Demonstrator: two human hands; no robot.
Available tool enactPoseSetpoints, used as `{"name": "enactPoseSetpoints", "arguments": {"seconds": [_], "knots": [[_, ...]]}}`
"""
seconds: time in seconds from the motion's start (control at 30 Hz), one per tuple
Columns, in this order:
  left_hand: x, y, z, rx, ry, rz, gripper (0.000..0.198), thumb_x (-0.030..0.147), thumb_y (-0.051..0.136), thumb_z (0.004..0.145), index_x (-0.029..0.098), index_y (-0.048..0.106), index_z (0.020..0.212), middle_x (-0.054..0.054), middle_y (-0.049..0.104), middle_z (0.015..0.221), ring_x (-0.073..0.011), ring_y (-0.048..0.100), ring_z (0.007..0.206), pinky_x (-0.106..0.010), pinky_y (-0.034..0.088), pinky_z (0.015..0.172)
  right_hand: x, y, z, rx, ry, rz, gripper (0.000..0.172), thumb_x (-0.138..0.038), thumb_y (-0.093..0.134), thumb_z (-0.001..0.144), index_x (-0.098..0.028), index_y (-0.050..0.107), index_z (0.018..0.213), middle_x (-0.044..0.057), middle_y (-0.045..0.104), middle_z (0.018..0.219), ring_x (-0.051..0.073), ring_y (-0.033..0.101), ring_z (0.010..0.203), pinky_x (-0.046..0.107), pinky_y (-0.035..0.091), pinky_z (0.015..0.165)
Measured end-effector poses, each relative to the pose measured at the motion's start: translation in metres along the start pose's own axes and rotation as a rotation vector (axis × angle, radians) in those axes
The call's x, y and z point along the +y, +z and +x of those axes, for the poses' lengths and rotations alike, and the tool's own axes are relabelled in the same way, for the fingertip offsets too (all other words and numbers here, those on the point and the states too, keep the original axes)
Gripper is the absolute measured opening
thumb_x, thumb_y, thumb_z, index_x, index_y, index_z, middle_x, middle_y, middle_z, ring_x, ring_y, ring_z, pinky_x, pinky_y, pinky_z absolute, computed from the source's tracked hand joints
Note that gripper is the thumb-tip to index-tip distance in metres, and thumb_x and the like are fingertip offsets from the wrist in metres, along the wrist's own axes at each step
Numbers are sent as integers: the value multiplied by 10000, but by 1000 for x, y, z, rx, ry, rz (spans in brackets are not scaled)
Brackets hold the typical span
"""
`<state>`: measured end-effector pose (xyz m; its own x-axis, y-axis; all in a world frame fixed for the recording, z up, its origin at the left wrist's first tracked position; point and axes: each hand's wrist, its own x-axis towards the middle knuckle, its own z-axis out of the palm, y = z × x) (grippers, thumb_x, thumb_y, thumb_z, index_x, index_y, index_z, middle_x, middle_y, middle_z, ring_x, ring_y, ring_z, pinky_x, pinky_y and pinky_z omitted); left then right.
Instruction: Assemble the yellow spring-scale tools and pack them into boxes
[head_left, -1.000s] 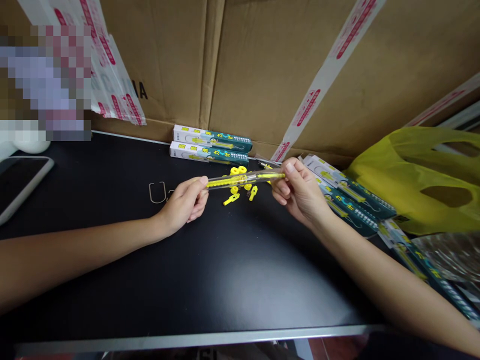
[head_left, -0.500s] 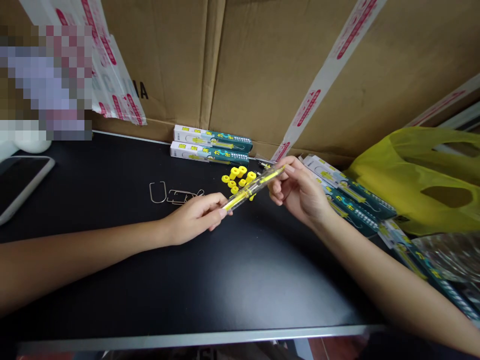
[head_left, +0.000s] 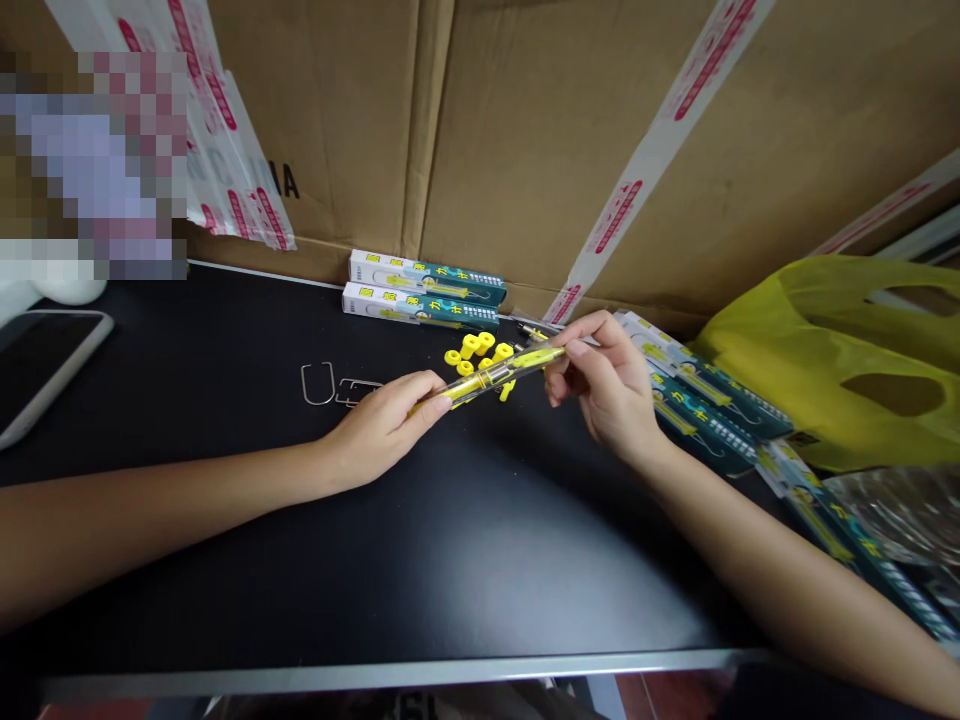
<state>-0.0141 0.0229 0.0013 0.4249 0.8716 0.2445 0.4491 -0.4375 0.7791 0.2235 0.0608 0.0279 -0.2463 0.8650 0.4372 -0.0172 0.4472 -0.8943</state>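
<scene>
Between my two hands is a clear spring scale tube (head_left: 487,378) with yellow parts inside, tilted up toward the right. My left hand (head_left: 390,420) is closed round its lower left end, thumb on top. At the upper right end, the thumb and forefinger of my right hand (head_left: 604,375) pinch the yellow tip. Small yellow plastic caps (head_left: 470,346) lie in a cluster on the table just behind the tube. Bent metal wire hooks (head_left: 317,383) rest beyond my left hand, which partly hides some of them.
Printed boxes (head_left: 420,305) lie at the back, and more boxes (head_left: 705,420) line the right side. A yellow plastic bag (head_left: 817,340) stands behind those. A phone (head_left: 52,370) lies at the left on the black table (head_left: 420,570). A large carton (head_left: 525,130) rises behind.
The tube has shifted slightly left and lies more level. My left hand now covers more of its lower end. My right hand still pinches the upper end.
</scene>
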Motion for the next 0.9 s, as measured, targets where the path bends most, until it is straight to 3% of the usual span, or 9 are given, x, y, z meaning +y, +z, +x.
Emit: {"name": "enactPoseSetpoints", "arguments": {"seconds": [0.17, 0.33, 0.63, 0.9], "knots": [[-10, 3, 0, 62, 40, -4, 246, 353, 369, 960, 204, 557, 1015, -30, 516, 964, -172, 514, 919, -297, 390, 859, 0, 0, -2, 37, -46, -70, 141, -346, 601, 862, -236, 513, 854, -47, 465, 598, 93, 439, 454, 247, 381, 448], [-14, 4, 3, 89, 27, -51, 237, 340, 396, 955, 192, 569, 1019, -29, 516, 984, -164, 516, 952, -287, 391, 888, 3, -3, 0, -3, -4, -17, 130, -312, 595, 867, -252, 480, 864, -68, 450, 520, 100, 420, 428, 238, 372, 436], [-10, 3, 4, 118, -63, -158, 222, 374, 449, 928, 185, 564, 912, 24, 510, 748, -127, 459, 699, -235, 359, 645, 2, 0, 0, -38, 65, 79, 156, -339, 639, 846, -241, 519, 861, -66, 428, 537, 93, 383, 439, 218, 390, 413], [-13, 2, 6, 170, -70, -244, 215, 371, 466, 931, 184, 540, 853, 37, 463, 713, -104, 411, 648, -223, 323, 596, 12, -7, 6, 14, -2, -5, 225, -472, 471, 917, -259, 519, 975, -32, 496, 589, 129, 448, 481, 240, 399, 426]]}}
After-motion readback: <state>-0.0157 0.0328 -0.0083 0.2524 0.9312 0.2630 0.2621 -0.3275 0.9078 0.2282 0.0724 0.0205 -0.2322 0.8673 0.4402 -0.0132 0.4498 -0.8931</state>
